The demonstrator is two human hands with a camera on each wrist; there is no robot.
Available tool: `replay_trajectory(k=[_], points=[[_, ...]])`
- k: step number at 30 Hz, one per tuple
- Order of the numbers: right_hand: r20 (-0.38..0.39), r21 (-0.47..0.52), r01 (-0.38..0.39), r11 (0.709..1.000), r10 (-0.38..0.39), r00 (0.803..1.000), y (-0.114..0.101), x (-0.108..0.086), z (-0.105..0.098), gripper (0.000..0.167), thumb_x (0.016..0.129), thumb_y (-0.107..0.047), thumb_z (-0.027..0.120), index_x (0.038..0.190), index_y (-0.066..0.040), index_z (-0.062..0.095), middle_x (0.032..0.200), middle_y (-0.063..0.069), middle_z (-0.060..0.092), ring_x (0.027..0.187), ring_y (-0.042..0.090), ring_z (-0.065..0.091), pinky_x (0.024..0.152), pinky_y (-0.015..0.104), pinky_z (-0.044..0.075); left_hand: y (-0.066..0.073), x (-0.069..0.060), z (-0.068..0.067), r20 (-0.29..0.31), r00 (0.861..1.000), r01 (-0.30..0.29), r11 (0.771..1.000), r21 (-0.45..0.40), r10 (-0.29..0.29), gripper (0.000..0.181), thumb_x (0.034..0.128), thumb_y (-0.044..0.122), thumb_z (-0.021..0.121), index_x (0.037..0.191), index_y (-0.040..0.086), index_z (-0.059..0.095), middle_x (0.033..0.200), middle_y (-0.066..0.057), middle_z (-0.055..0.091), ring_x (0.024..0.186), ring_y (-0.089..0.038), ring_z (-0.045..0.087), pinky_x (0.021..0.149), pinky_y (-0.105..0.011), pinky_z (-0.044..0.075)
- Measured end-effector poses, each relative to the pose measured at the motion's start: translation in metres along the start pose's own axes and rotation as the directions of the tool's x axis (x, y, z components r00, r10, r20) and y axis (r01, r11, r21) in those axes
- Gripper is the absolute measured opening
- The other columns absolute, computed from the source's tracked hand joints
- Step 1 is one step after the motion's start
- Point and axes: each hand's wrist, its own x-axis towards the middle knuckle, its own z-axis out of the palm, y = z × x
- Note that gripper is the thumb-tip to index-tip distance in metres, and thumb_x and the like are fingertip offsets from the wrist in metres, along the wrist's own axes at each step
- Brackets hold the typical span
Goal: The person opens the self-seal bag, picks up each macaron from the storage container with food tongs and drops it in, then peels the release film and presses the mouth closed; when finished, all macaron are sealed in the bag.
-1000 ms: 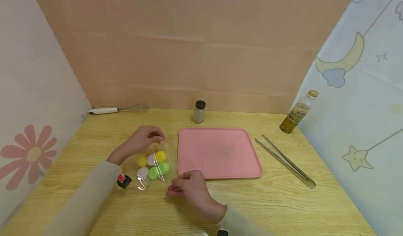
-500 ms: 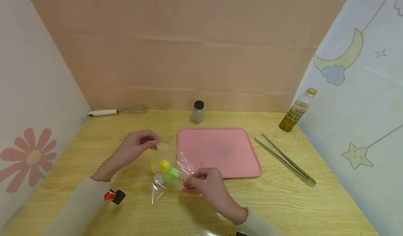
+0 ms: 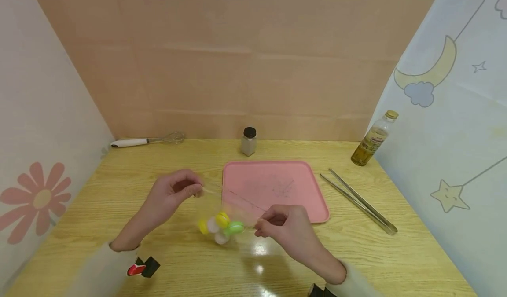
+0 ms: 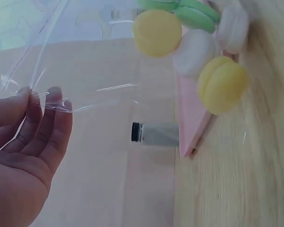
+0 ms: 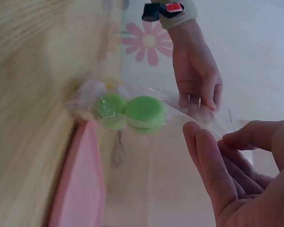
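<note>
A clear plastic bag (image 4: 118,90) is stretched between my two hands above the front left of the table. Inside it, bunched toward the bottom, are several macarons: a yellow macaron (image 3: 222,220), a green macaron (image 5: 144,113) and a pale whitish macaron (image 4: 195,53) among them. My left hand (image 3: 168,198) pinches the bag's upper left corner between thumb and fingers. At the opposite upper corner my right hand (image 3: 291,229) pinches the edge the same way. Whether the bag's bottom touches the table I cannot tell.
Behind the right hand lies a pink tray (image 3: 273,169). A black-capped jar (image 3: 248,143) stands behind the tray, a whisk (image 3: 134,142) lies at back left. To the right are metal tongs (image 3: 360,203) and an oil bottle (image 3: 372,142). Walls enclose the table (image 3: 190,275).
Both hands have raised the bag off the table and drawn it rightward and nearer. The right hand has moved farther right, and the macarons have slid together at the bag's bottom.
</note>
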Motion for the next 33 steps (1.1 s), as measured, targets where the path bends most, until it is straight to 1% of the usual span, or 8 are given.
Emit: replay_trajectory(k=[5, 8, 11, 15, 19, 24, 28, 33], points=[[-0.037, -0.145, 0.166, 0.975, -0.173, 0.984, -0.004, -0.008, -0.017, 0.009, 0.089, 0.001, 0.074, 0.084, -0.006, 0.076, 0.08, 0.002, 0.075, 0.071, 0.015, 0.074, 0.067, 0.031, 0.06, 0.011, -0.006, 0.013, -0.025, 0.999, -0.04, 0.997, -0.067, 0.039, 0.017, 0.0968, -0.004, 0.065, 0.101, 0.012, 0.07, 0.088, -0.003, 0.069, 0.077, -0.02, 0.066, 0.067, -0.028, 0.055], [-0.05, -0.266, 0.309, 0.913, -0.333, 0.942, -0.001, -0.012, -0.026, 0.016, 0.087, 0.005, 0.074, 0.085, -0.01, 0.076, 0.081, -0.001, 0.075, 0.07, 0.008, 0.072, 0.064, 0.027, 0.059, 0.013, -0.011, 0.022, -0.03, 0.999, -0.034, 0.993, -0.11, 0.031, 0.018, 0.0973, -0.003, 0.064, 0.102, 0.014, 0.069, 0.089, -0.003, 0.069, 0.08, -0.021, 0.067, 0.068, -0.03, 0.056], [-0.062, -0.344, 0.42, 0.84, -0.467, 0.882, 0.004, -0.015, -0.033, 0.022, 0.083, 0.01, 0.075, 0.087, -0.011, 0.077, 0.082, -0.001, 0.076, 0.07, 0.007, 0.072, 0.063, 0.023, 0.057, 0.013, -0.016, 0.031, -0.027, 0.999, -0.042, 0.985, -0.166, 0.038, 0.018, 0.0977, -0.005, 0.062, 0.103, 0.011, 0.069, 0.09, -0.005, 0.069, 0.082, -0.022, 0.067, 0.072, -0.033, 0.057], [-0.103, -0.294, 0.462, 0.837, -0.509, 0.855, 0.008, -0.018, -0.041, 0.024, 0.083, 0.015, 0.073, 0.089, -0.009, 0.076, 0.086, 0.004, 0.076, 0.072, 0.013, 0.073, 0.063, 0.026, 0.058, 0.011, -0.019, 0.042, -0.033, 0.994, -0.109, 0.969, -0.219, 0.105, 0.017, 0.0961, -0.011, 0.061, 0.101, 0.003, 0.068, 0.091, -0.007, 0.068, 0.081, -0.022, 0.067, 0.071, -0.034, 0.058], [-0.137, -0.204, 0.401, 0.893, -0.432, 0.891, 0.016, -0.022, -0.045, 0.019, 0.088, 0.011, 0.071, 0.089, -0.007, 0.075, 0.088, 0.006, 0.076, 0.074, 0.018, 0.073, 0.066, 0.031, 0.059, 0.002, -0.022, 0.054, -0.029, 0.988, -0.153, 0.946, -0.286, 0.151, 0.017, 0.095, -0.015, 0.059, 0.103, -0.003, 0.068, 0.093, -0.013, 0.068, 0.081, -0.027, 0.067, 0.071, -0.035, 0.058], [-0.186, -0.138, 0.244, 0.96, -0.267, 0.945, 0.029, -0.025, -0.042, 0.01, 0.093, 0.0, 0.072, 0.087, -0.007, 0.072, 0.086, 0.004, 0.075, 0.077, 0.024, 0.073, 0.07, 0.034, 0.06, -0.009, -0.026, 0.069, -0.021, 0.997, -0.074, 0.945, -0.317, 0.071, 0.015, 0.0973, -0.011, 0.059, 0.105, -0.001, 0.068, 0.096, -0.013, 0.069, 0.084, -0.027, 0.068, 0.076, -0.033, 0.058], [-0.243, -0.081, 0.179, 0.981, -0.193, 0.951, 0.035, -0.023, -0.041, 0.008, 0.094, -0.003, 0.072, 0.086, -0.005, 0.071, 0.086, 0.006, 0.075, 0.077, 0.028, 0.073, 0.072, 0.036, 0.06, -0.012, -0.024, 0.077, -0.063, 0.997, -0.063, 0.952, -0.3, 0.046, 0.015, 0.0984, -0.007, 0.06, 0.108, 0.001, 0.068, 0.102, -0.013, 0.068, 0.092, -0.026, 0.066, 0.081, -0.031, 0.056], [-0.273, 0.02, 0.169, 0.985, -0.158, 0.949, 0.036, -0.019, -0.042, 0.01, 0.097, -0.001, 0.067, 0.088, 0.003, 0.068, 0.083, 0.015, 0.073, 0.074, 0.029, 0.072, 0.071, 0.038, 0.06, -0.009, -0.02, 0.085, -0.118, 0.993, -0.068, 0.931, -0.359, 0.027, 0.011, 0.0994, -0.006, 0.059, 0.107, -0.003, 0.067, 0.098, -0.017, 0.069, 0.091, -0.024, 0.068, 0.079, -0.035, 0.057]])
